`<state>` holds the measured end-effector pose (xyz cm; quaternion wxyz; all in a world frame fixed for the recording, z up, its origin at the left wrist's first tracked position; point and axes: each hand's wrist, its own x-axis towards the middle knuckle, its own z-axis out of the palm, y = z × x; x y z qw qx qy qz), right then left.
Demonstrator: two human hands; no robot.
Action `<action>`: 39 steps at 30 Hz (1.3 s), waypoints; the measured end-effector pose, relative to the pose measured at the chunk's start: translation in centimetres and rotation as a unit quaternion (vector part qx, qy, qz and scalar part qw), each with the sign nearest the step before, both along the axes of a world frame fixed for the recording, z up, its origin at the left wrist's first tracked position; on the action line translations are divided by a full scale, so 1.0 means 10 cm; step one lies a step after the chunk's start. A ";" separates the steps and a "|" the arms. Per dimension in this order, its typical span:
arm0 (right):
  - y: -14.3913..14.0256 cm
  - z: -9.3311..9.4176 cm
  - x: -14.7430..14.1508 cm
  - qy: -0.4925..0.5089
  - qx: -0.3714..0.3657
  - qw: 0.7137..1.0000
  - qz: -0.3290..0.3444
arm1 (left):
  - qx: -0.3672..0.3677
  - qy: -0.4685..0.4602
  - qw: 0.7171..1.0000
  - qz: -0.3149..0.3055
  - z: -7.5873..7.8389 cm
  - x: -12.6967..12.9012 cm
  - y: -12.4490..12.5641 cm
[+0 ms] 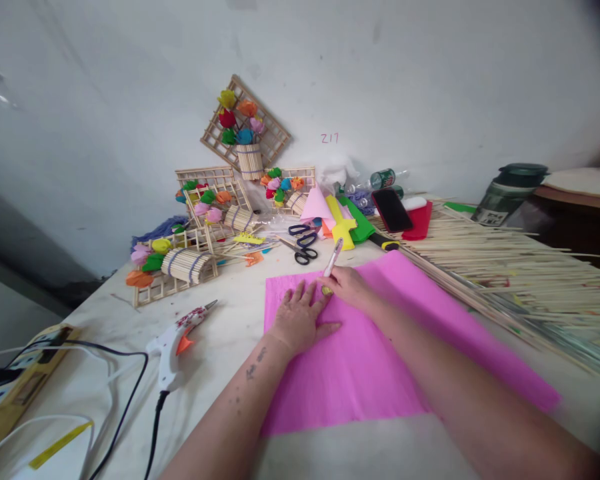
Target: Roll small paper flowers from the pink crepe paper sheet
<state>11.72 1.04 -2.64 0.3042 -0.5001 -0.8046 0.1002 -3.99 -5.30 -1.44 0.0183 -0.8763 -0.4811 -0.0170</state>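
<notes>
A large sheet of bright pink crepe-like paper (pixel 345 380) lies on the table in front of me. My left hand (pixel 297 320) rests flat on its upper left part, fingers spread and holding nothing. Close beside it, my right hand (pixel 349 285) is closed around a light-coloured pen (pixel 334 257), which slants upward from the fingers. A small yellowish round thing (pixel 327 291) shows on the paper between the two hands; its kind is unclear. The pen's lower tip is hidden by my fingers.
Scissors (pixel 306 255), folded yellow paper (pixel 343 230) and a phone (pixel 393 211) lie beyond the sheet. At left are a glue gun (pixel 173 347) and a power strip (pixel 25 380) with cords. Wooden sticks (pixel 520 267) cover the right. Stick frames with paper flowers (pixel 185 267) stand behind.
</notes>
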 end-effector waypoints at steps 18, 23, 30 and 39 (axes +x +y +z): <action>0.02 -0.03 0.00 0.025 0.004 1.000 -0.011 | 0.020 -0.013 1.000 -0.002 -0.02 -0.01 -0.01; 0.07 -0.07 0.02 0.036 0.017 0.999 -0.012 | 0.071 -0.029 0.997 -0.008 -0.03 -0.02 -0.01; 0.06 -0.05 0.00 0.039 -0.003 0.999 -0.021 | 0.102 -0.019 0.994 -0.029 -0.06 -0.01 0.01; 0.07 -0.09 0.02 0.052 0.008 0.999 -0.013 | 0.056 -0.029 0.997 -0.033 -0.02 -0.02 -0.02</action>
